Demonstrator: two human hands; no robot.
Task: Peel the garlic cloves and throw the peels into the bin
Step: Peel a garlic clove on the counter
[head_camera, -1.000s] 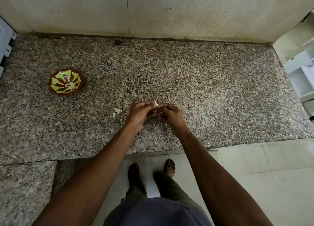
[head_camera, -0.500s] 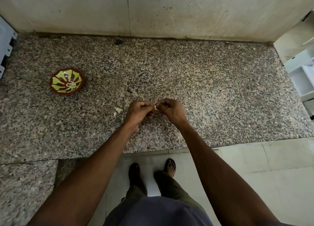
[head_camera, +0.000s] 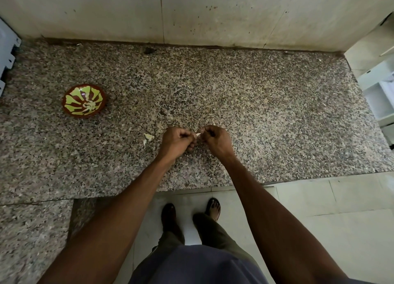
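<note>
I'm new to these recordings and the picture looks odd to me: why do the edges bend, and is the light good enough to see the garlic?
Head view: wide-angle lens bows the counter edges; light dim and even, without glare; the garlic clove between left hand and right hand is a small pale speck, detail unclear.

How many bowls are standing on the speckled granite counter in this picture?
1. A small round brown bowl with a green pattern stands on the speckled granite counter, far to the left of both hands. No other bowl shows; one could lie outside the frame.
</note>
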